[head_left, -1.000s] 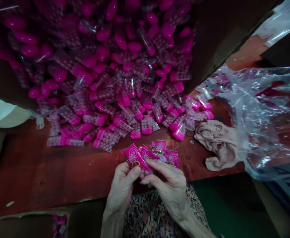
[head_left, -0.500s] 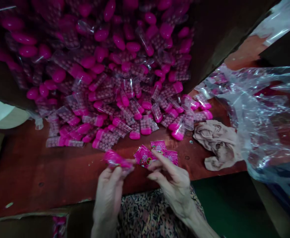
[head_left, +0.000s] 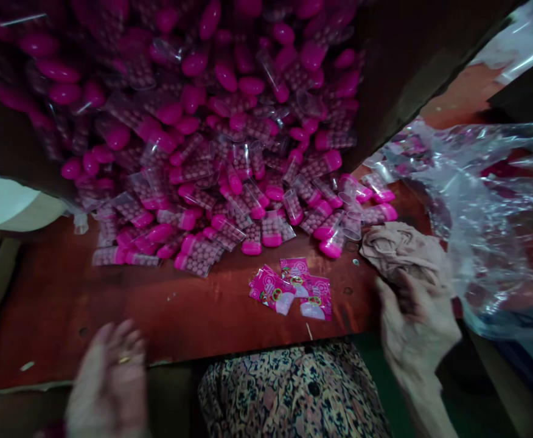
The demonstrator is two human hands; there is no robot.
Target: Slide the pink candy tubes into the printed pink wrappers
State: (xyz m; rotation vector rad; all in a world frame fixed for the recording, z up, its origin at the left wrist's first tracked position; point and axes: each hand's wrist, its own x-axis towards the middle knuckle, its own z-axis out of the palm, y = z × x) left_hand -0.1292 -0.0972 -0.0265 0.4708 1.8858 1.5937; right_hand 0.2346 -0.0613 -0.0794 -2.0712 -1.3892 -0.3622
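My left hand [head_left: 111, 377] is at the table's front edge at lower left, palm turned up and fingers stretched out, with a ring on one finger. Nothing shows in it. At the right, my right hand [head_left: 417, 328] reaches onto a crumpled beige cloth [head_left: 401, 249], thumb and fingers apart, the fingertips at its lower part. Between the hands lie several small pink printed packets [head_left: 271, 289], overlapping on the reddish table. Behind them spreads a large heap of clear tubes with pink caps [head_left: 198, 255], filled with small round balls.
The reddish table [head_left: 193, 316] runs across in front of my patterned clothing [head_left: 294, 389]. Dark walls [head_left: 403, 73] flank the heap of tubes. A clear plastic bag [head_left: 499, 237] lies at the right, and a pale rounded container [head_left: 11, 204] stands at the left.
My left hand has moved left and down, and the pink item it held is gone from it. My right hand has moved from the packets to the cloth.
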